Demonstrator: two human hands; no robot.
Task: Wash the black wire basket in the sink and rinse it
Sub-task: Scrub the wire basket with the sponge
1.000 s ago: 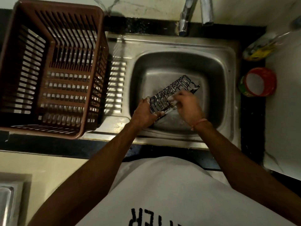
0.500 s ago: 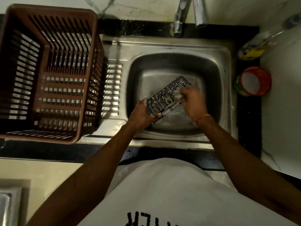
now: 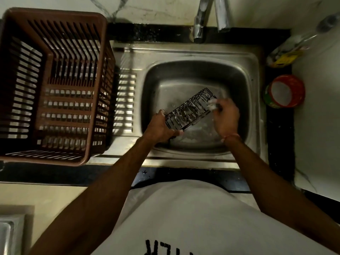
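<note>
2 hands work over the sink (image 3: 256,100): left hand (image 3: 159,127) grips the black wire basket (image 3: 189,112) tilted for access; right hand (image 3: 225,117) fingers pinch a soapy scrubber (image 3: 211,105) against its far end.

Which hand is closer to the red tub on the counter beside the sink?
Right. The right hand is over the basin at the far end of the black wire basket, on the side toward the red tub. The left hand grips the basket's near end, farther from it.
</note>
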